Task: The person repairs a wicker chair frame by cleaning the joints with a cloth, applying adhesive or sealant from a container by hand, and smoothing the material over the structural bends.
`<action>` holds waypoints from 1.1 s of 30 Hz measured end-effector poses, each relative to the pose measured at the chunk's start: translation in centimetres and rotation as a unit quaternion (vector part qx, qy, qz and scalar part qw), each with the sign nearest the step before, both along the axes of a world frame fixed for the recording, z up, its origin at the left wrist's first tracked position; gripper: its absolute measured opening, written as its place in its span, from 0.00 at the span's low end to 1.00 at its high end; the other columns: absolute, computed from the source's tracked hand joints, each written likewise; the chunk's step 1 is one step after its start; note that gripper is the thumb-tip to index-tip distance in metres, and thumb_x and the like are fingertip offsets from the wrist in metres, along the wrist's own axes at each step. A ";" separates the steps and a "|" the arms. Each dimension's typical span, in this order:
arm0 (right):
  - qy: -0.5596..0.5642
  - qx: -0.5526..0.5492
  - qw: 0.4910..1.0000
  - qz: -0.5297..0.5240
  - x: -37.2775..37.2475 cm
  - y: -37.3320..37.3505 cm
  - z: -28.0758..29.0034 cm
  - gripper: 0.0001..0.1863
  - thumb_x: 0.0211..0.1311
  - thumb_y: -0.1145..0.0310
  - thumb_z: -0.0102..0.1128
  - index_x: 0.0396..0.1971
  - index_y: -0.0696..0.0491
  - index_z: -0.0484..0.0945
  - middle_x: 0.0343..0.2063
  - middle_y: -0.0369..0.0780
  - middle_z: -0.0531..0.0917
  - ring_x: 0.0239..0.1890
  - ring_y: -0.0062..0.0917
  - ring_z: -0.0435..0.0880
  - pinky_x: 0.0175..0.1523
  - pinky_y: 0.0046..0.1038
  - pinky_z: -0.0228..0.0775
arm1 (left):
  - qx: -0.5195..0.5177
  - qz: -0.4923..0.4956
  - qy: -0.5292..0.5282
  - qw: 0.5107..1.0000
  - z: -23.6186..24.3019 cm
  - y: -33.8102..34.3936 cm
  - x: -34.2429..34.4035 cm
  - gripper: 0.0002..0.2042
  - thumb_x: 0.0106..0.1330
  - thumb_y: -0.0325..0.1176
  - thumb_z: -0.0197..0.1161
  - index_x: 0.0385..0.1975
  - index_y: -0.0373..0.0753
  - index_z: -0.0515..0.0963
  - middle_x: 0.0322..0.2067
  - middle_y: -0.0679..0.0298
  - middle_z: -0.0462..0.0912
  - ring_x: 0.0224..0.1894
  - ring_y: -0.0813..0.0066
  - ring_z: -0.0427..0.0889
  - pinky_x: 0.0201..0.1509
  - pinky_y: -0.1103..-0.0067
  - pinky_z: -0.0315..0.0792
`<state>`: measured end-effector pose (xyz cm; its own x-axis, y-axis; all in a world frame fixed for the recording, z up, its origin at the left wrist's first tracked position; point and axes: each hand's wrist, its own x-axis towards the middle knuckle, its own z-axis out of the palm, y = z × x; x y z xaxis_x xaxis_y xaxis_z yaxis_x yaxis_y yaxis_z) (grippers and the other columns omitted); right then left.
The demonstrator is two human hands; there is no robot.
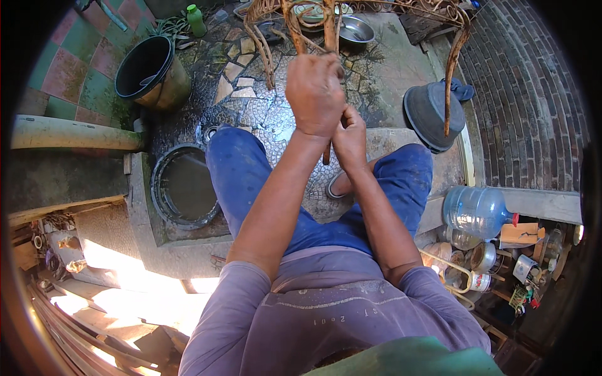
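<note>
My left hand (313, 97) is closed around an upright peeled, brown wooden branch (295, 31), part of a branchy frame with thin scrolled metalwork at the top of the view; anything else inside that fist is hidden. My right hand (350, 141) is closed on the same wood just below and right of it, and the branch's lower end pokes out beneath. Another crooked branch (454, 69) of the frame hangs down at the right. Beneath my hands is wet paving of broken tile (276, 113), between my blue-trousered knees.
A dark bucket (157, 88), a horizontal pipe (75, 131) and a round tub of murky water (188, 185) are left. An upturned basin (433, 116), brick wall (520, 94), large water jug (473, 210) and clutter are right. A metal bowl (356, 30) and green bottle (195, 24) stand behind.
</note>
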<state>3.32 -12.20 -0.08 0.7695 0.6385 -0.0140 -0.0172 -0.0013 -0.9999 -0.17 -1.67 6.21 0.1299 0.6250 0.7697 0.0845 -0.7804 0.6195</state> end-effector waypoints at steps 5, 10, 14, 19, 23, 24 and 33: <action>-0.045 0.007 0.999 0.009 0.4 0.2 -0.4 0.07 0.67 0.78 0.63 0.43 0.58 0.79 0.37 0.36 0.85 0.37 0.15 0.81 0.42 0.21 0.74 | -0.050 -0.031 -0.012 0.998 -2.5 -2.1 -0.8 0.06 0.59 0.21 0.68 0.35 0.37 0.84 0.33 0.61 0.81 0.36 0.61 0.82 0.43 0.70 0.76; -0.019 0.008 1.000 0.008 -0.4 0.4 -0.6 0.06 0.70 0.79 0.57 0.44 0.58 0.79 0.29 0.36 0.83 0.26 0.13 0.79 0.29 0.21 0.71 | -0.074 0.018 -0.089 0.993 0.7 0.5 -0.2 0.03 0.63 0.24 0.69 0.35 0.35 0.84 0.34 0.60 0.81 0.36 0.64 0.83 0.40 0.72 0.77; -0.016 -0.008 1.000 0.019 -1.1 0.5 0.2 0.06 0.71 0.79 0.55 0.44 0.59 0.78 0.26 0.35 0.82 0.23 0.13 0.78 0.26 0.22 0.73 | -0.003 0.077 -0.064 0.995 2.0 2.1 0.6 0.04 0.59 0.24 0.70 0.33 0.37 0.85 0.33 0.60 0.80 0.35 0.60 0.82 0.38 0.69 0.76; -0.027 0.010 0.999 0.024 -0.8 0.3 -0.1 0.06 0.72 0.79 0.53 0.45 0.59 0.77 0.25 0.38 0.83 0.15 0.15 0.75 0.15 0.24 0.65 | 0.000 0.058 0.001 0.998 1.2 0.4 0.2 0.04 0.59 0.25 0.71 0.32 0.40 0.84 0.31 0.62 0.79 0.35 0.58 0.80 0.39 0.66 0.74; -0.060 0.015 0.998 0.019 -0.2 -0.1 -1.3 0.05 0.71 0.77 0.55 0.42 0.59 0.78 0.27 0.37 0.84 0.22 0.14 0.78 0.25 0.23 0.70 | -0.051 -0.005 0.025 0.998 -0.1 -1.6 -1.4 0.04 0.59 0.26 0.70 0.34 0.38 0.85 0.36 0.59 0.80 0.40 0.59 0.81 0.43 0.68 0.75; -0.084 0.011 0.996 0.007 -0.2 -0.1 -2.1 0.05 0.71 0.77 0.55 0.42 0.59 0.78 0.27 0.37 0.84 0.25 0.14 0.79 0.28 0.22 0.71 | -0.060 -0.016 0.019 0.998 -0.4 -1.9 -1.9 0.05 0.59 0.26 0.70 0.34 0.37 0.85 0.37 0.58 0.80 0.41 0.59 0.81 0.44 0.69 0.76; 0.014 -0.007 1.000 0.023 -0.7 -0.3 0.8 0.10 0.70 0.78 0.61 0.49 0.59 0.79 0.38 0.37 0.85 0.37 0.17 0.83 0.43 0.23 0.80 | -0.265 -0.097 -0.033 0.959 -2.0 -0.6 -3.1 0.06 0.63 0.27 0.72 0.38 0.35 0.86 0.56 0.55 0.72 0.51 0.64 0.81 0.56 0.73 0.76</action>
